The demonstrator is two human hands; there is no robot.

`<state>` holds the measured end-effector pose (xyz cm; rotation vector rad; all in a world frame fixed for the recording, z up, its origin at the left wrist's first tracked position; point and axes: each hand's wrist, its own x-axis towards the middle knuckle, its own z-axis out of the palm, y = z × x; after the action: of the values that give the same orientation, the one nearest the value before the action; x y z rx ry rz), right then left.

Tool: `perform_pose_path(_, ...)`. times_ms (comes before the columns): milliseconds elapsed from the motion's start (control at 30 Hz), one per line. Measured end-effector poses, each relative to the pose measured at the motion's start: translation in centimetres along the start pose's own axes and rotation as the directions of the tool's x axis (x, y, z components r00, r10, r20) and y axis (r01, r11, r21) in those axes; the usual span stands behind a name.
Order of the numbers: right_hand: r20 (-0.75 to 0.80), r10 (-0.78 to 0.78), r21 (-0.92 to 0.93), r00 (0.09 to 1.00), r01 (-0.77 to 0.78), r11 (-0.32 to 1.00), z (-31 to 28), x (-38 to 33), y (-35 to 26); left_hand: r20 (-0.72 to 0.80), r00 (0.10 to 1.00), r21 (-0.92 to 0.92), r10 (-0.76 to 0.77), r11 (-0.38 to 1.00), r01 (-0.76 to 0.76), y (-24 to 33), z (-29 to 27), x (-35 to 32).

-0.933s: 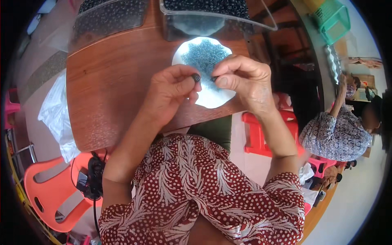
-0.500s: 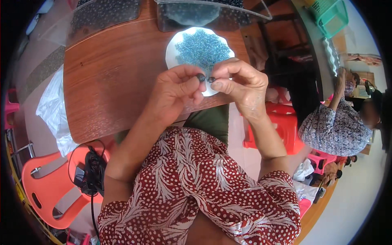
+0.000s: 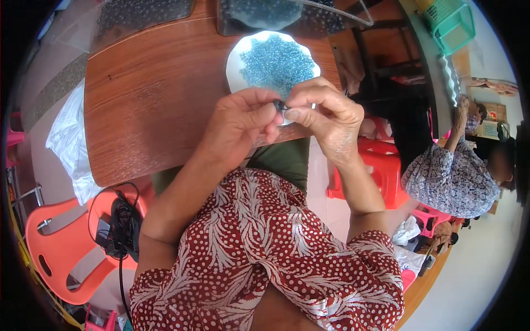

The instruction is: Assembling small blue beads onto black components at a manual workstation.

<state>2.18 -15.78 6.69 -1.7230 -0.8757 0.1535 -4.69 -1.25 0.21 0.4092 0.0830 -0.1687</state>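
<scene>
Over the table's near edge, my left hand (image 3: 234,124) pinches a small black cylindrical piece (image 3: 279,104) between thumb and forefinger. My right hand (image 3: 330,118) is closed in a pinch against its right end, on a second small dark piece that the fingertips mostly cover. The two pieces appear to meet; how they fit cannot be made out. Just beyond my fingers stands a white scalloped plate (image 3: 234,69) heaped with tiny blue-green beads (image 3: 276,62).
Clear bins of dark pieces, one a tub (image 3: 265,25), stand at the far side of the brown wooden table (image 3: 149,105). An orange chair (image 3: 52,251) with a black cable and adapter is at left. Red stools (image 3: 381,171) and a person in a patterned top (image 3: 455,179) are at right.
The two dark pieces, apart before, are now brought together at my fingertips. My left hand has shifted slightly right. The whole view has tilted a little.
</scene>
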Motion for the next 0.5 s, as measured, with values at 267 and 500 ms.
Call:
perform_pose_path(267, 0.035, 0.044, -0.003, 0.998, -0.044, 0.999, 0.09, -0.22, 0.15, -0.044, 0.998, 0.148, 0.036, 0.989, -0.029, -0.10, -0.02, -0.17)
perform_pose_path(500, 0.024, 0.153, 0.028, 0.988, -0.154, 0.988, 0.45, -0.53, -0.25, -0.067, 0.997, 0.133, 0.038, 0.991, -0.028, -0.32, -0.06, -0.48)
